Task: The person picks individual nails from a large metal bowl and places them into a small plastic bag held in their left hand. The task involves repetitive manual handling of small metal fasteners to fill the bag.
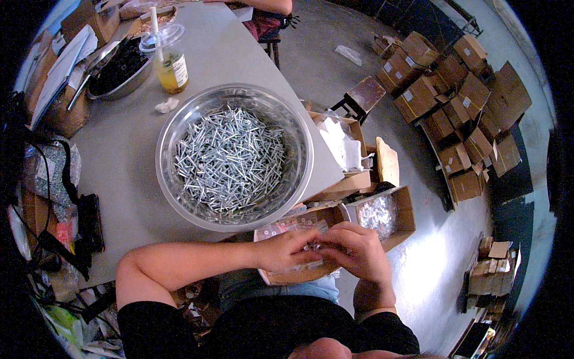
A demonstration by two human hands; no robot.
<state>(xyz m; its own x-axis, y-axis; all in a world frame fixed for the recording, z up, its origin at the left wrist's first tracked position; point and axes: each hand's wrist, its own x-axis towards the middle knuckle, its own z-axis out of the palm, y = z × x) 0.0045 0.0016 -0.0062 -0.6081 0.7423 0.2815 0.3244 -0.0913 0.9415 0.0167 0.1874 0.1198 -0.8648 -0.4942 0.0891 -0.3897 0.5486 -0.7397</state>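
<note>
My left hand [284,250] and my right hand [360,250] meet over an open cardboard box [299,277] at my lap. The fingers of both are bent and closed together at the tips. Between them shows a bit of what looks like clear plastic, too small to name. Clear plastic packets [287,226] lie in the box under my hands. Just beyond my left forearm, a large shiny round basin [162,179] stands on the table, holding a heap of silvery screws or nails [230,158].
The grey table [128,179] carries a lidded drink cup [172,72], a crumpled tissue [167,105], a pan of dark pieces [119,75] and a black phone-like object [91,221]. Right of it are open boxes [402,218], a stool [365,96] and stacked cartons [460,113]. Another person's arm [269,6] shows at the far end.
</note>
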